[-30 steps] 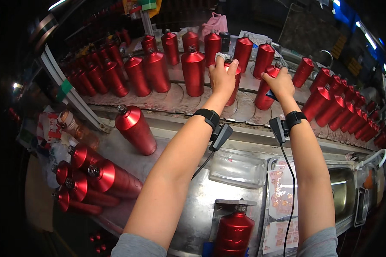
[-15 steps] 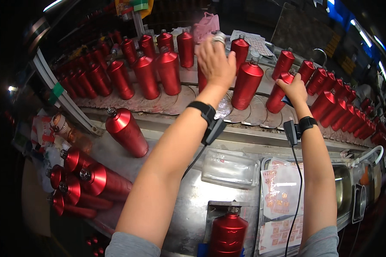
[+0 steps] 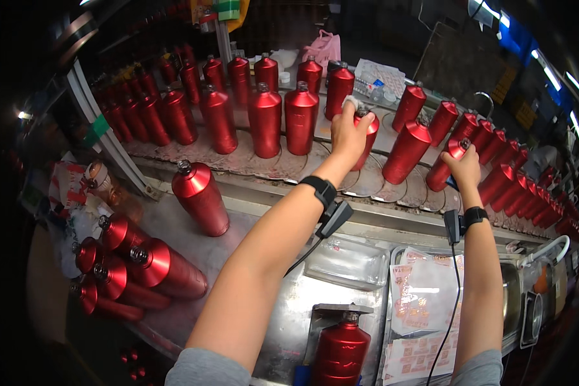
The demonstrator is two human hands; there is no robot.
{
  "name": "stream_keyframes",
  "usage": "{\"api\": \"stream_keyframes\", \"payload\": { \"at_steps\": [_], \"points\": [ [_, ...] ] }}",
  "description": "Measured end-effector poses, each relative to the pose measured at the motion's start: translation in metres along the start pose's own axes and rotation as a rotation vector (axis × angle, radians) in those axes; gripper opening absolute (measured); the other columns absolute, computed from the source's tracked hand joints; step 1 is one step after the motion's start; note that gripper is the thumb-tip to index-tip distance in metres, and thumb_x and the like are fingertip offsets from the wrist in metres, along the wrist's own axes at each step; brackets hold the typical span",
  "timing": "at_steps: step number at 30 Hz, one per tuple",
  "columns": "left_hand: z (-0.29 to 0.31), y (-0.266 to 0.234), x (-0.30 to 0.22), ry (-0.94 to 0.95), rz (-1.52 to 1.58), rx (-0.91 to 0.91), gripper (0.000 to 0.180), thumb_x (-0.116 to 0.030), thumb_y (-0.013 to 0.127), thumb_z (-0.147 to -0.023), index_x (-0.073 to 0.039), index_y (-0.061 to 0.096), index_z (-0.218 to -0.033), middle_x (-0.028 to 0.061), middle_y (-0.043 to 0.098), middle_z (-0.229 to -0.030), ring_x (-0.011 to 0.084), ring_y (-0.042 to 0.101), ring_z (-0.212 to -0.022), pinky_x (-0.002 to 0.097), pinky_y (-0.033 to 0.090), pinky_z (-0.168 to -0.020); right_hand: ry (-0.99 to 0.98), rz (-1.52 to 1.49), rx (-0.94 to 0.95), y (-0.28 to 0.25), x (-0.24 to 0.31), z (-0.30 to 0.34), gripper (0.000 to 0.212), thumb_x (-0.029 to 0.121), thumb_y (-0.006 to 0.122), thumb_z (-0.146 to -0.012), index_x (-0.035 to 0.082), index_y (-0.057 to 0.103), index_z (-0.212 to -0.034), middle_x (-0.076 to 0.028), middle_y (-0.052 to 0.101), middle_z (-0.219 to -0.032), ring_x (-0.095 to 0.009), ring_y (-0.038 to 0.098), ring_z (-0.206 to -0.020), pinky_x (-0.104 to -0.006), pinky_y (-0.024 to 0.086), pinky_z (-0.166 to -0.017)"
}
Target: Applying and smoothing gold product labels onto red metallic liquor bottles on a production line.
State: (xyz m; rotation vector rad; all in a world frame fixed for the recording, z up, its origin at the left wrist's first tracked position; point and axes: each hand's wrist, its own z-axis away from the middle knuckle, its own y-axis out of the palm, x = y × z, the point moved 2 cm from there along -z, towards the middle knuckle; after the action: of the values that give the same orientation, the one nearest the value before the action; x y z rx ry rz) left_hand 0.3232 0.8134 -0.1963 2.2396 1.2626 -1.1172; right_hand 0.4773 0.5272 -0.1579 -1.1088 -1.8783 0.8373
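A glossy red bottle point(image 3: 371, 143) stands in the front row on the conveyor, and the fingers of my left hand point(image 3: 347, 140) are wrapped round its shoulder. Something small and white point(image 3: 352, 101) shows at those fingertips; its kind I cannot make out. Farther right, my right hand point(image 3: 466, 167) is closed round the upper part of another red bottle point(image 3: 439, 175), which leans. A small dark blue piece point(image 3: 452, 183) sticks out below that palm. Between my hands stands a red bottle point(image 3: 407, 153) that neither one touches.
Several red bottles line the conveyor point(image 3: 251, 166) on both sides. On the metal table are a lone bottle point(image 3: 201, 199), a cluster of bottles point(image 3: 167, 267), a clear tray point(image 3: 347, 262), printed sheets point(image 3: 424, 293) and a bottle in a holder point(image 3: 342, 350). A pink bag point(image 3: 323, 48) lies behind.
My left hand has come down and right from a spread pose above the row and closed on a bottle. My right hand keeps its bottle, now farther right. The whole view has shifted slightly.
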Motion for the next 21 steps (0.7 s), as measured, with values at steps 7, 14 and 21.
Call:
{"api": "stream_keyframes", "payload": {
  "at_steps": [7,14,21],
  "points": [
    [0.031,-0.063,-0.097,-0.053,0.292,-0.058,0.029,-0.024,0.067,-0.091,-0.003,0.053,-0.106,0.0206,0.065,-0.098,0.0392,0.06,-0.093,0.0465,0.045,-0.083,0.001,0.009,-0.1,-0.019,-0.034,0.011,0.081,0.046,0.076,-0.068,0.008,0.043,-0.131,-0.023,0.055,-0.124,-0.046,0.06,-0.108,-0.0524,0.051,-0.088],
    [0.066,-0.166,-0.161,-0.001,0.112,-0.1,0.018,-0.014,0.065,-0.093,-0.002,0.056,-0.101,0.0078,0.063,-0.087,0.0157,0.058,-0.082,0.0318,0.047,-0.077,0.142,-0.019,-0.055,-0.05,-0.054,0.021,0.084,0.053,0.076,-0.066,0.001,0.05,-0.126,-0.027,0.059,-0.123,-0.044,0.059,-0.113,-0.05,0.048,-0.093],
    [0.129,-0.261,-0.166,-0.107,-0.088,-0.069,0.019,-0.014,0.066,-0.093,-0.003,0.059,-0.106,0.0046,0.06,-0.097,0.0131,0.056,-0.092,0.0291,0.045,-0.086,-0.123,-0.235,0.133,-0.128,-0.001,0.078,0.077,0.047,0.079,-0.065,0.003,0.057,-0.125,-0.023,0.067,-0.113,-0.037,0.064,-0.108,-0.0419,0.048,-0.093]
  ]
}}
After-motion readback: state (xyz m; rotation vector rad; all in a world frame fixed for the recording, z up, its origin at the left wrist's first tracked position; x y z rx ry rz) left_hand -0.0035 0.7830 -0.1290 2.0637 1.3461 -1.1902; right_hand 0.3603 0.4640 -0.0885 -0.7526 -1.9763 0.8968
